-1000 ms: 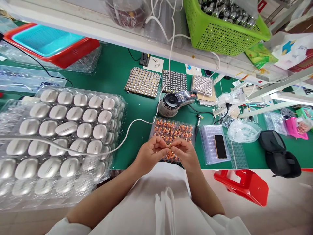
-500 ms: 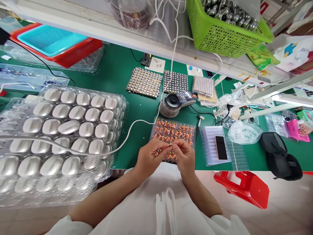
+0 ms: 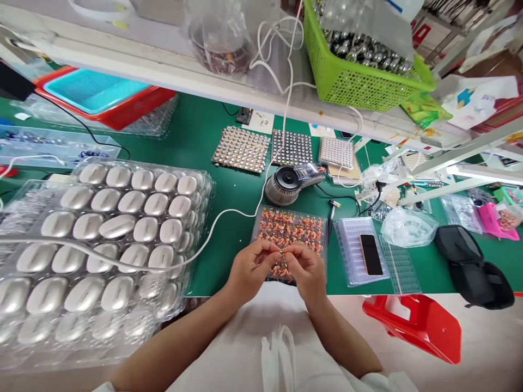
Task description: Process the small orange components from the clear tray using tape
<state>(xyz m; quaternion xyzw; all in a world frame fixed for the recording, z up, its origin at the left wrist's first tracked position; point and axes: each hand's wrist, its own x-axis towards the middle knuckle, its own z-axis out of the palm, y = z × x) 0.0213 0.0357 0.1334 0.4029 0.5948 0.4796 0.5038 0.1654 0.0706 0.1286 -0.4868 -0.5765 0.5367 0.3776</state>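
A small piece [image 3: 282, 253] is held at the fingertips of both hands, above the near half of a clear tray [image 3: 256, 231] that is set on a green tabletop [image 3: 229, 188]. By the left hand [image 3: 251, 269] it is pinched between thumb and forefinger in a narrow grip; by the right hand [image 3: 304, 270] it is met from the other side in a similar narrow pinch, the two sets of fingertips being almost joined. The piece is mostly covered by the fingers, so its exact shape cannot be made out. The tray beneath is filled with rows of orange parts [image 3: 281, 218], partly hidden by the hands.

Just beyond the tray, a grey round device [image 3: 281, 186] is placed, and behind it three boards [image 3: 291, 147] dotted with small round pieces are laid side by side. To the right of the tray, a hammer-like tool [image 3: 331, 214] is seen, then a phone [image 3: 371, 255] rested on stacked clear trays [image 3: 351, 261]. At the left, silvery rounded cases [image 3: 132, 201] are held in stacked clear plastic packaging, crossed by a white cable [image 3: 229, 212]
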